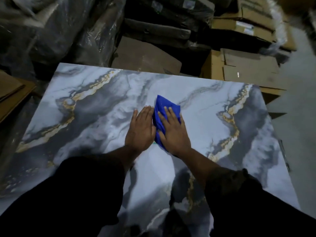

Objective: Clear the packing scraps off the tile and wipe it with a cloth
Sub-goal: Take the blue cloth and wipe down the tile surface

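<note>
Dim, bluish light; the glossy tile (196, 93) shows only soft sheen. Dark shadows pool near the sleeves. Corners smear with motion blur, and straight edges bow.

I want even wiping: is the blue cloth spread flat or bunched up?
Bunched. The blue cloth lies crumpled in folds under the flat right hand on the tile, one corner poking out beyond the fingers.

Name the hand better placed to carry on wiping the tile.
Right. The right hand lies flat on the blue cloth, pressing it to the tile. The left hand rests beside the cloth on bare tile, so it would likely need to shift first.
</note>
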